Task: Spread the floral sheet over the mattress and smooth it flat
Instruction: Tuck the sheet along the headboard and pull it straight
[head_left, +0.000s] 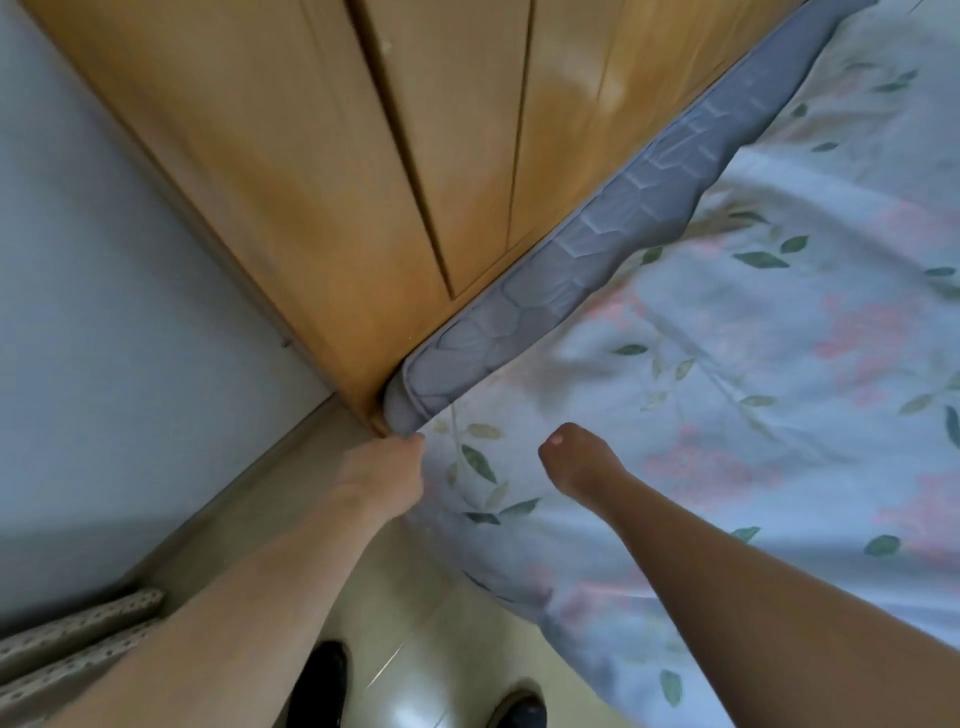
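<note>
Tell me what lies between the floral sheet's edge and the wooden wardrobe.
In the head view, a bare strip of grey quilted mattress separates the floral sheet from the wooden wardrobe.

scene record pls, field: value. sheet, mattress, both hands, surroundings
sheet: floral sheet lies over most of the mattress top, wrinkled, edge hanging over the near side
mattress: grey quilted mattress, strip along the far edge and the corner bare
left hand: left hand grips the sheet edge at the mattress corner
right hand: right hand on the sheet, fingers curled into the fabric
surroundings: wooden wardrobe against the mattress; tiled floor; dark shoes
status: not yet smooth
</note>
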